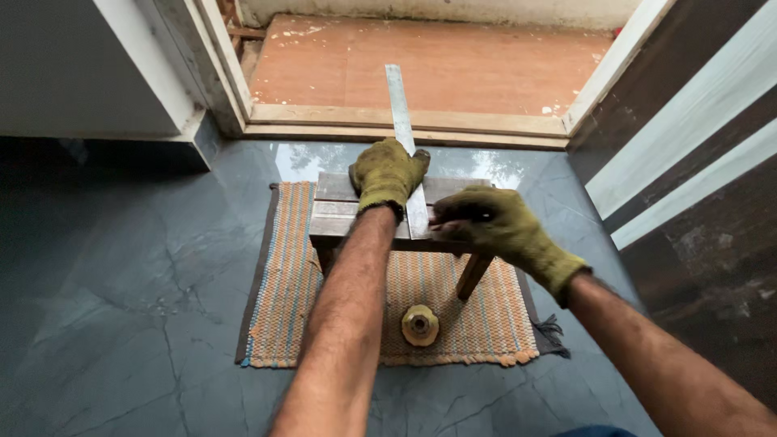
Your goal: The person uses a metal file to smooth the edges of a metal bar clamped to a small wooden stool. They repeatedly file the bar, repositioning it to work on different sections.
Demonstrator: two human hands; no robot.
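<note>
Left hand pressed flat on the metal ruler across the stool, right hand pinching its near end, I should keep it steady.

Matt metal strip, rough wood stool, woven mat, glossy stone floor.

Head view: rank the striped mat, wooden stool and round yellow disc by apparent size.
1. Striped mat, largest.
2. Wooden stool, partly hidden by the hands.
3. Round yellow disc, smallest.
</note>
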